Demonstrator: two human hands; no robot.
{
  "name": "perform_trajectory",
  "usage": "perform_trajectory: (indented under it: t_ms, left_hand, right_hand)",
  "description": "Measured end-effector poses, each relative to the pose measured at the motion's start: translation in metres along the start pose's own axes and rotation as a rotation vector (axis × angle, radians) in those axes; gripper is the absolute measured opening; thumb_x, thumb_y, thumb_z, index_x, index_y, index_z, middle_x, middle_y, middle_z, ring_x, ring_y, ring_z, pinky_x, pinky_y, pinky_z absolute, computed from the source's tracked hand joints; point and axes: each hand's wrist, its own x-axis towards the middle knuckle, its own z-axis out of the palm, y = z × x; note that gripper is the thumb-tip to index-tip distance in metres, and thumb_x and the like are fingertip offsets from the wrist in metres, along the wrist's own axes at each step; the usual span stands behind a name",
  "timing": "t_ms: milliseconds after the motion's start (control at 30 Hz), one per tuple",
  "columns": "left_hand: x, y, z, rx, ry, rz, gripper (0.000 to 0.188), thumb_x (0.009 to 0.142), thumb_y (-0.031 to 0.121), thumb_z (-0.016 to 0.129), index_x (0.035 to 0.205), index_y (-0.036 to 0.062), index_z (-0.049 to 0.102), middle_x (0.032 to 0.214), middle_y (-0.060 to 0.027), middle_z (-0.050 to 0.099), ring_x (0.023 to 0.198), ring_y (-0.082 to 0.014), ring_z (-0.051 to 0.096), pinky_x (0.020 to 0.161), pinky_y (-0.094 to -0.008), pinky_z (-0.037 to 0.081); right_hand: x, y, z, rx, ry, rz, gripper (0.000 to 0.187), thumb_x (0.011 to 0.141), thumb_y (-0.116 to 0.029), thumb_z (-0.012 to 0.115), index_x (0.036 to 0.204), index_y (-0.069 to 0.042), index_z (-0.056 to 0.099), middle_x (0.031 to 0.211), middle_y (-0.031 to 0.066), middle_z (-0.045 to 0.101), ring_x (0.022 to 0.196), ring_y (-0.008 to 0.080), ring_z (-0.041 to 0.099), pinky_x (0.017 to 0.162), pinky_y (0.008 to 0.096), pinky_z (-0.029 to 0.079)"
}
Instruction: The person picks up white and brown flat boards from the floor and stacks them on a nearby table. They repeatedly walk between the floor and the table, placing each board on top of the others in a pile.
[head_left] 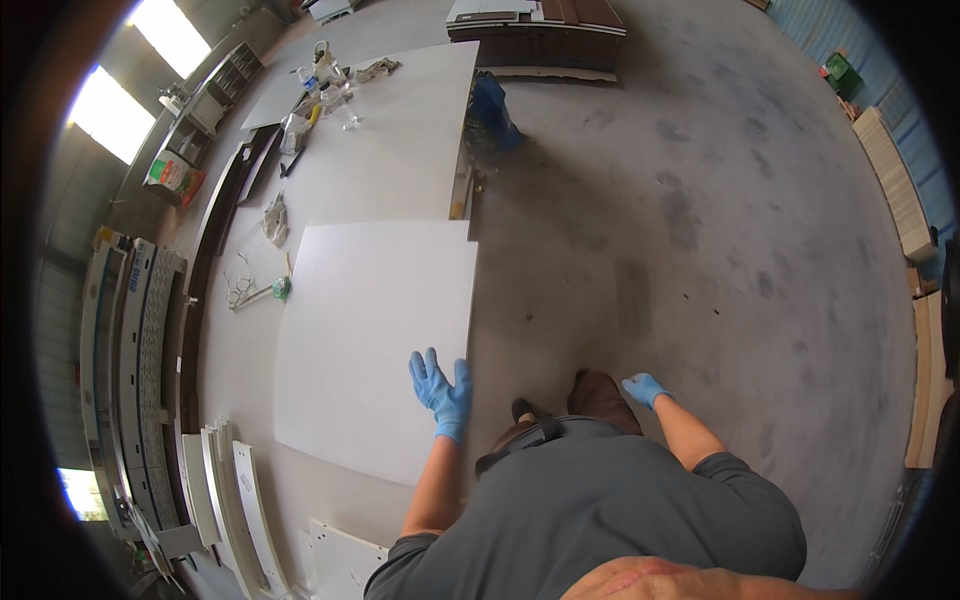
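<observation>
My left hand [440,395], in a blue glove, is open with its fingers apart. It is over the near right edge of a large white panel [370,310]; whether it touches the surface I cannot tell. This panel lies flat on the worktable and has a small notch at its far right corner. Away from the table on the right, my right hand [647,389], also gloved in blue, hangs over the floor beside my leg. Its fingers look loosely curled, with nothing seen in them.
Bottles and small tools [325,90] crowd the table's far end. A green round item [280,288] lies left of the panel. White strips [235,490] stand at lower left. A blue bag [490,115] hangs by the table's right edge; stacked boards [540,40] stand beyond.
</observation>
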Motion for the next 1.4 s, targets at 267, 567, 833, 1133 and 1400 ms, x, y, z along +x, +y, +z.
perform_trajectory:
  t_ms: [267, 567, 833, 1133, 1400]
  left_hand:
    - [0.093, 0.030, 0.102, 0.199, -0.020, -0.237, 0.077, 0.089, 0.050, 0.066, 0.147, 0.0027, 0.048, 0.155, -0.0297, 0.039, 0.147, -0.0455, 0.032, 0.120, -0.0537, 0.026]
    - [0.096, 0.038, 0.135, 0.379, -0.171, -0.416, 0.098, 0.087, 0.062, 0.056, 0.160, 0.0035, 0.027, 0.166, -0.0262, 0.019, 0.156, -0.0403, 0.011, 0.126, -0.0516, 0.008]
    - [0.095, 0.030, 0.131, 0.372, -0.175, -0.423, 0.098, 0.088, 0.062, 0.054, 0.162, 0.0064, 0.023, 0.167, -0.0270, 0.016, 0.156, -0.0449, 0.010, 0.126, -0.0536, 0.006]
    - [0.111, 0.044, 0.118, 0.364, -0.251, -0.531, 0.095, 0.087, 0.059, 0.056, 0.160, 0.0068, 0.027, 0.166, -0.0262, 0.020, 0.154, -0.0430, 0.017, 0.126, -0.0517, 0.013]
    - [0.149, 0.078, 0.111, 0.240, -0.330, -0.879, 0.096, 0.083, 0.059, 0.061, 0.158, 0.0047, 0.033, 0.168, -0.0238, 0.017, 0.157, -0.0389, 0.011, 0.128, -0.0480, 0.009]
  right_hand:
    - [0.157, 0.065, -0.102, -0.304, -0.196, -0.085, 0.043, 0.099, -0.039, 0.057, 0.099, 0.000, 0.073, 0.095, 0.0186, 0.074, 0.083, 0.0284, 0.071, 0.079, 0.0445, 0.054]
    - [0.305, -0.122, -0.304, -0.349, 0.041, -0.246, 0.046, 0.094, -0.043, 0.061, 0.088, 0.002, 0.070, 0.081, 0.0141, 0.072, 0.070, 0.0276, 0.066, 0.070, 0.0425, 0.053]
    - [0.405, -0.312, -0.290, -0.257, -0.201, -0.475, 0.031, 0.099, -0.031, 0.062, 0.095, -0.003, 0.074, 0.088, 0.0078, 0.074, 0.074, 0.0149, 0.064, 0.069, 0.0331, 0.051]
    - [0.453, -0.415, -0.258, -0.488, -0.553, -0.516, 0.033, 0.099, -0.032, 0.065, 0.110, -0.002, 0.072, 0.091, 0.0095, 0.073, 0.078, 0.0174, 0.068, 0.068, 0.0333, 0.053]
    - [0.489, -0.503, -0.260, -0.945, -0.557, -0.566, 0.037, 0.097, -0.031, 0.065, 0.107, 0.004, 0.072, 0.082, 0.0086, 0.070, 0.069, 0.0163, 0.062, 0.065, 0.0348, 0.051]
